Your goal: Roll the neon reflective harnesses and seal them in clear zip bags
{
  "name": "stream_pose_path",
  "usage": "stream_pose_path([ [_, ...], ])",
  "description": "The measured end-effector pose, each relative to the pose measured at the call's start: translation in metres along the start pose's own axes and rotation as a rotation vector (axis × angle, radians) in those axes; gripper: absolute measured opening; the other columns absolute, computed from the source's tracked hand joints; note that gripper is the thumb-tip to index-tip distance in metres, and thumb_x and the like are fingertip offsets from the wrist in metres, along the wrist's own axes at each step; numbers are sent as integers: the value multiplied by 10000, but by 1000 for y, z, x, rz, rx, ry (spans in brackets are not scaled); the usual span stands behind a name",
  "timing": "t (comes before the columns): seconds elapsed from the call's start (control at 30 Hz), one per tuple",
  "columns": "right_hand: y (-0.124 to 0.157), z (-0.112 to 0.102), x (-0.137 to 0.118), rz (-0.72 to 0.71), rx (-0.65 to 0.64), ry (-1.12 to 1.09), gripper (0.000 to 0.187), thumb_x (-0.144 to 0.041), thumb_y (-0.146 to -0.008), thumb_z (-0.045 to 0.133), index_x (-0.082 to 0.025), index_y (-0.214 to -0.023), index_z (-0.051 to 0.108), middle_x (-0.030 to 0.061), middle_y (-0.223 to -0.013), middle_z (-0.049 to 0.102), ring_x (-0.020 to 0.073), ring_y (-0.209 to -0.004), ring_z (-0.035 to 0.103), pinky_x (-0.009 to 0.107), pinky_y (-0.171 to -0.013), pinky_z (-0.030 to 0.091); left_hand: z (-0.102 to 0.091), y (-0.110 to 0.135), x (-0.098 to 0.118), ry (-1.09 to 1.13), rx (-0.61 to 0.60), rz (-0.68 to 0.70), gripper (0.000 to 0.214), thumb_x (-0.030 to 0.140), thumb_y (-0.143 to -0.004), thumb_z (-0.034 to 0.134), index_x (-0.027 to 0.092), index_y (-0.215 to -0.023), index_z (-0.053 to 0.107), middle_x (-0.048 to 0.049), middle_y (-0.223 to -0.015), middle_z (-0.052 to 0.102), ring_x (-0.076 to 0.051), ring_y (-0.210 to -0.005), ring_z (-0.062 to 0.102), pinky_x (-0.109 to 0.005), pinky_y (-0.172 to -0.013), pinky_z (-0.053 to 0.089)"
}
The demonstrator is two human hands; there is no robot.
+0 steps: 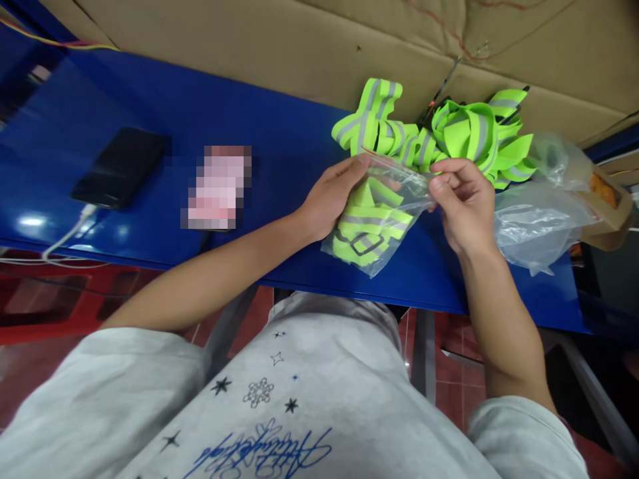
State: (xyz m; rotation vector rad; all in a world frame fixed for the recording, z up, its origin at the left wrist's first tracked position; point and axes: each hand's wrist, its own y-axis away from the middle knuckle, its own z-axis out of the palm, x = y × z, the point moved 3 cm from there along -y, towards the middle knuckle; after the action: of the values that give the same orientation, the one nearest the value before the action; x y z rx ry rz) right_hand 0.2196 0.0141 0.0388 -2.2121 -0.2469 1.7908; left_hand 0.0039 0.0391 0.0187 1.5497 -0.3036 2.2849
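A small clear plastic bag (pixel 372 226) lies on the blue table (pixel 279 133), with a folded neon-yellow reflective strap and a black buckle inside it. My left hand (pixel 332 199) grips the bag's left upper edge, thumb over the opening. My right hand (pixel 462 199) pinches the bag's right upper corner between thumb and fingers. Just behind both hands is a loose heap of neon-yellow reflective straps (pixel 439 130) with grey stripes.
A black phone (pixel 117 166) with a white cable lies at the table's left. A blurred pink object (pixel 219 186) sits beside it. Empty clear bags (pixel 539 219) and a brown box (pixel 606 199) are at the right. Cardboard (pixel 299 46) lines the far side.
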Motion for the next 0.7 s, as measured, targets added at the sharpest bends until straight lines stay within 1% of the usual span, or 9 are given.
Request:
stream_pose_path([
  [0.03, 1, 1, 0, 49, -56, -10, 415, -638, -802, 851, -265, -925, 718, -27, -699, 606, 99, -567, 551, 264, -516, 476, -1, 0, 2, -6, 3, 27, 415, 562, -1057, 533, 215, -1137, 745, -51, -1006, 817, -279, -1099, 780, -411, -935, 663],
  [0.1, 2, 1, 1, 122, -135, -21, 427, -653, -824, 823, -244, -842, 702, -16, -688, 616, 104, -566, 575, 266, -513, 481, -4, -1, 4, -17, 0, 62, 399, 526, -1081, 497, 216, -1135, 743, -53, -1000, 814, -275, -1114, 776, -405, -938, 663],
  [0.17, 3, 0, 1, 145, -152, -24, 452, -649, -823, 826, -227, -770, 673, -8, -683, 629, 104, -566, 582, 266, -516, 478, -7, -2, 4, -17, -2, 79, 390, 489, -1103, 457, 220, -1134, 738, -48, -997, 812, -259, -1105, 776, -392, -935, 660],
  [0.23, 3, -2, -1, 145, -146, -11, 453, -641, -799, 851, -226, -778, 673, -5, -700, 651, 107, -578, 584, 271, -530, 483, -10, -4, 2, -1, -1, 91, 372, 474, -1110, 450, 226, -1130, 726, -38, -978, 809, -243, -1044, 781, -387, -906, 660],
  [0.33, 2, -3, -5, 102, -133, 43, 452, -621, -757, 893, -229, -800, 673, -11, -694, 650, 111, -586, 569, 280, -542, 470, -12, -6, 0, -14, 9, 108, 415, 571, -1085, 471, 232, -1127, 707, -37, -952, 802, -243, -968, 776, -394, -841, 658],
  [0.47, 2, -4, -10, -17, -68, 132, 421, -596, -817, 855, -230, -781, 650, -17, -660, 593, 99, -561, 479, 283, -523, 393, -12, -7, 0, -89, -4, 141, 590, 736, -1019, 413, 235, -1151, 694, -58, -950, 795, -263, -985, 765, -400, -794, 646],
  [0.53, 3, -2, -11, -47, -78, 159, 423, -609, -846, 823, -229, -794, 643, -14, -678, 589, 104, -578, 483, 292, -537, 398, -11, -8, 1, -139, 14, 168, 586, 736, -1010, 430, 233, -1149, 696, -62, -922, 793, -269, -1011, 754, -401, -815, 637],
  [0.6, 5, 1, -12, -60, -119, 162, 429, -626, -868, 792, -226, -815, 647, -9, -693, 591, 112, -602, 508, 297, -556, 412, -10, -7, 1, -172, 29, 194, 533, 698, -1016, 477, 232, -1135, 705, -61, -902, 793, -268, -1032, 743, -400, -850, 628],
  [0.7, 6, 6, -11, -91, -133, 145, 416, -616, -896, 761, -221, -822, 652, -11, -684, 572, 109, -602, 493, 291, -557, 395, -6, -5, 2, -149, 6, 218, 456, 629, -1038, 519, 229, -1122, 721, -55, -922, 794, -259, -1055, 741, -389, -879, 624],
])
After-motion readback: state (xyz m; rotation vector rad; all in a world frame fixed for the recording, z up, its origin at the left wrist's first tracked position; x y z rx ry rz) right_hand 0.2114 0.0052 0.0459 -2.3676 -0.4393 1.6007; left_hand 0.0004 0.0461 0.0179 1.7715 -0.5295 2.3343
